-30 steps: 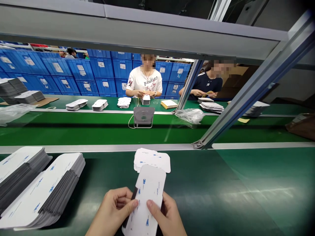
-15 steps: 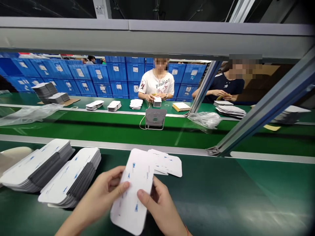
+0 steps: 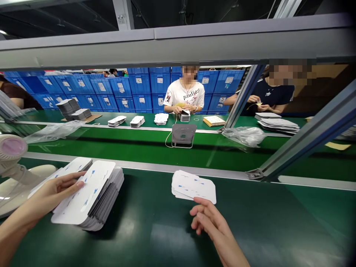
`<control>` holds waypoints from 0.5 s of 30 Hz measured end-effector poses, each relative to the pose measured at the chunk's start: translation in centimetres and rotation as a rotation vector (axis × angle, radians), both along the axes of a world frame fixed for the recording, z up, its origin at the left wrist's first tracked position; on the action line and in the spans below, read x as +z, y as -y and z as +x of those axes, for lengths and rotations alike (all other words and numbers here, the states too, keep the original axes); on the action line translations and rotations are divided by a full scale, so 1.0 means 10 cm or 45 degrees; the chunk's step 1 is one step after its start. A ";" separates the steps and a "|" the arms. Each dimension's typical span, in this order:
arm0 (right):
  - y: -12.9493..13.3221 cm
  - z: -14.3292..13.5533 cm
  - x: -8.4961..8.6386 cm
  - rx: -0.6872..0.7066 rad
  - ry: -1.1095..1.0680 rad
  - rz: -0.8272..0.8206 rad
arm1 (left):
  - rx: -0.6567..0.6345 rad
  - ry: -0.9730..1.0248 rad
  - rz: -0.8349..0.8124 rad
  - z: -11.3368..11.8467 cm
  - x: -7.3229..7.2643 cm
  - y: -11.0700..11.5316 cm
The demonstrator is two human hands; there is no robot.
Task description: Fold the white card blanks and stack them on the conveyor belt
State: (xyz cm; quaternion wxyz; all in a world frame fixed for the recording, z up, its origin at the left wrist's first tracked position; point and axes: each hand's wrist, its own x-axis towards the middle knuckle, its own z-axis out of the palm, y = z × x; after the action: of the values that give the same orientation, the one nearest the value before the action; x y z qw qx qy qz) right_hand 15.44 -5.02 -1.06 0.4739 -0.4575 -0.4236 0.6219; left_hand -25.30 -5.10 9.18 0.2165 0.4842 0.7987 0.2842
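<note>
My left hand (image 3: 62, 191) pinches the left edge of a white rounded pad (image 3: 90, 191) with blue 3M-like print, thumb on its face. That pad lies slightly askew on top of a tall stack of like pads (image 3: 107, 204) with dark grey edges. Behind the hand, a second stack (image 3: 79, 163) is partly covered. My right hand (image 3: 210, 220) hovers over the green table with its fingers apart and nothing in them. Just beyond its fingertips lies a small fanned pile of white pads (image 3: 194, 185).
A cream fan-like device (image 3: 12, 155) stands at the left. Past a metal rail (image 3: 150, 168) runs a green belt (image 3: 133, 142) with a small fan (image 3: 183, 135) and plastic bags (image 3: 246, 137). A slanted metal post (image 3: 303, 137) rises at right. Two co-workers handle items opposite.
The pad that both hands held in the middle is gone from there. My left hand has moved left onto the stack with a pad; my right hand has let go and moved right.
</note>
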 end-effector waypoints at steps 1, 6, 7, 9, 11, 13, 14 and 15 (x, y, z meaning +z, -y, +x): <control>0.00 0.02 -0.01 -0.009 0.004 -0.004 | -0.002 0.074 -0.060 -0.03 -0.05 0.00; 0.02 0.06 -0.03 -0.031 0.010 -0.007 | -0.006 0.051 -0.001 -0.17 -0.27 -0.06; 0.03 0.06 -0.04 -0.030 0.011 -0.014 | -0.033 0.032 -0.015 -0.19 -0.29 -0.08; 0.03 0.06 -0.04 -0.018 0.013 -0.027 | -0.099 0.010 -0.063 -0.26 -0.33 -0.11; 0.03 0.07 -0.05 -0.002 0.013 -0.039 | -0.149 0.002 -0.104 -0.33 -0.35 -0.13; 0.03 0.08 -0.05 0.010 0.013 -0.044 | -0.163 -0.048 -0.110 -0.37 -0.35 -0.14; 0.03 0.08 -0.05 0.015 0.014 -0.046 | -0.165 -0.081 -0.105 -0.38 -0.35 -0.14; 0.03 0.08 -0.05 0.019 0.014 -0.049 | -0.164 -0.130 -0.096 -0.37 -0.34 -0.14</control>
State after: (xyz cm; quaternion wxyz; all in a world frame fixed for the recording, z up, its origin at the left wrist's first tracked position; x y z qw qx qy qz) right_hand 16.29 -5.28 -1.52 0.4580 -0.4667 -0.4178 0.6308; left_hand -28.99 -3.74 5.80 0.2115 0.5399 0.7860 0.2143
